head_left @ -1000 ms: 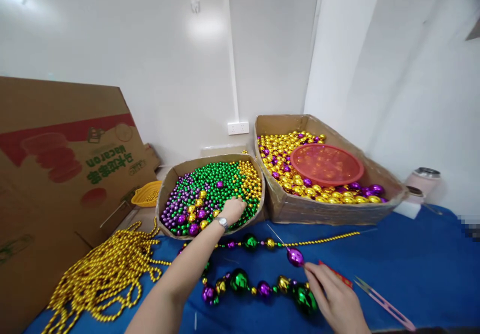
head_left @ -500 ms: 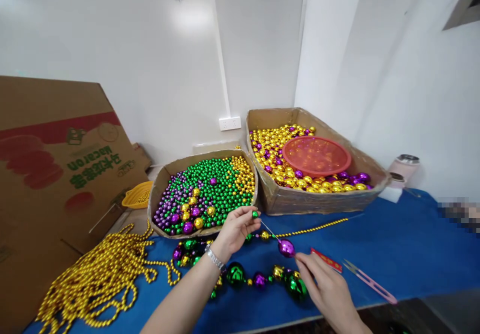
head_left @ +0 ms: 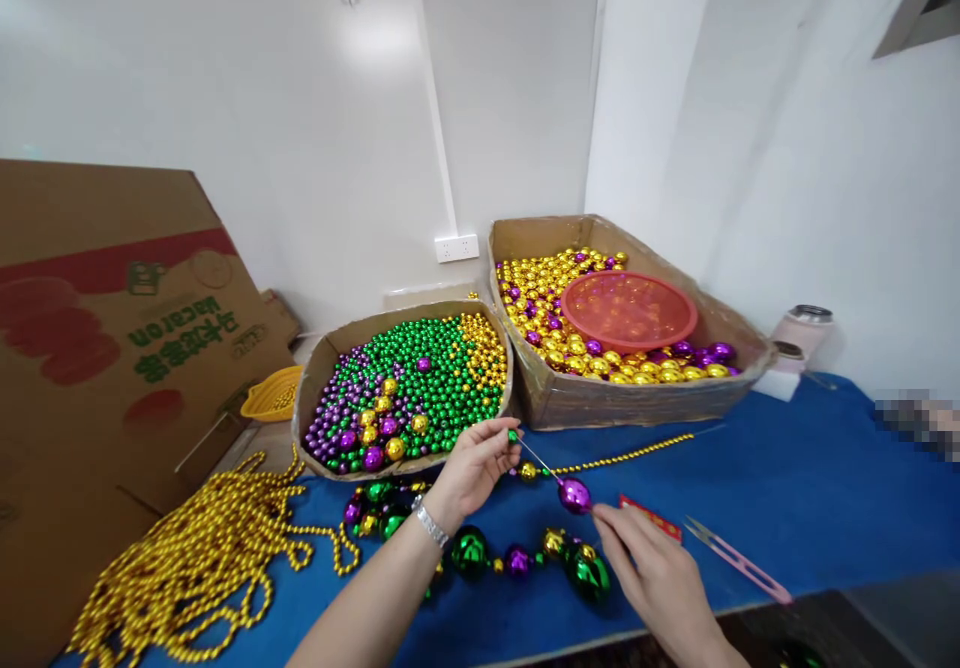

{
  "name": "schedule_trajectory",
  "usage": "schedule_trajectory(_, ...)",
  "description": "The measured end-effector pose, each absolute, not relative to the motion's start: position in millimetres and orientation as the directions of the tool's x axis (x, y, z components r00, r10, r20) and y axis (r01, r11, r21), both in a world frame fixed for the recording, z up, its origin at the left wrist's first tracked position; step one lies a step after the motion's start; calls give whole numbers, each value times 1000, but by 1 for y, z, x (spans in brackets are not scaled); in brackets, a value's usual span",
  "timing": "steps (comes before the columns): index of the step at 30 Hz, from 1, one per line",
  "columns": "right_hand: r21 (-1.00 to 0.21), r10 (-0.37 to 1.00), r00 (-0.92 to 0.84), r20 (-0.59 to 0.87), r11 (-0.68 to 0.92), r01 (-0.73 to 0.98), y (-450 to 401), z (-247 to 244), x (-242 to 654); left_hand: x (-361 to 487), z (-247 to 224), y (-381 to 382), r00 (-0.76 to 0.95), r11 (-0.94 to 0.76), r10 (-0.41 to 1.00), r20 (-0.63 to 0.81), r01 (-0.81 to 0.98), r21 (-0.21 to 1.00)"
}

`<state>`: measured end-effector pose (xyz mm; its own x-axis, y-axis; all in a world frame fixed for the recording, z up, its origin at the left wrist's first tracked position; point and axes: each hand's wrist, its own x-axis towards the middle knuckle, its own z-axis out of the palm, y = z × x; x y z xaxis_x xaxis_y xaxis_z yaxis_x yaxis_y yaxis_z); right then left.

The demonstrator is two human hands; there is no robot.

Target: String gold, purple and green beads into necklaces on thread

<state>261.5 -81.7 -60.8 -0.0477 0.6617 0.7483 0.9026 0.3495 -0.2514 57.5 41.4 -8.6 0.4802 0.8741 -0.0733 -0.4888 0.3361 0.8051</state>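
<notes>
My left hand [head_left: 480, 463] pinches a small green bead [head_left: 514, 436] at the tip of a thin needle [head_left: 536, 456]. The needle runs down into a larger shiny purple bead [head_left: 575, 495]. Just below that bead, my right hand [head_left: 656, 568] is closed, its fingertips at the bead's lower end; what exactly lies between them is partly hidden. Under my hands a strand of big beads [head_left: 470, 551] in green, purple and gold lies on the blue cloth [head_left: 810, 478]. A gold bead chain [head_left: 637, 456] stretches to the right behind the purple bead.
A box of small beads [head_left: 405, 378] and a larger box [head_left: 622, 398] with a red basket [head_left: 630, 310] stand behind. Pink thread snips [head_left: 739, 560] and a red packet [head_left: 649, 518] lie right. Gold bead strings [head_left: 187, 558] are heaped left, near a large carton [head_left: 112, 348].
The green bead in my left fingers sits slightly lower, close to the needle's tip. The purple bead and my right hand have barely moved; the whole view has shifted a little.
</notes>
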Motion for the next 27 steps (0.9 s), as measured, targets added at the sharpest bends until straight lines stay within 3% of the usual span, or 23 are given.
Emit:
schedule_trajectory(13,-206,654,-73,753,339,918,-84,-62,267,61,-4,40,484,294,874,-37,-466,835)
schedule_trajectory(17,-186,668,-79,740,316,930,-84,-67,271,63,-1,41,452,179,892,18,-389,904)
schedule_trajectory(21,-319,756,-4,654,281,905,-82,-78,278,76,-1,37,403,-19,908,113,-229,973)
schedule_trajectory(27,-473,854,112,508,168,865,-70,-109,285,121,-36,24,449,-160,878,163,-45,986)
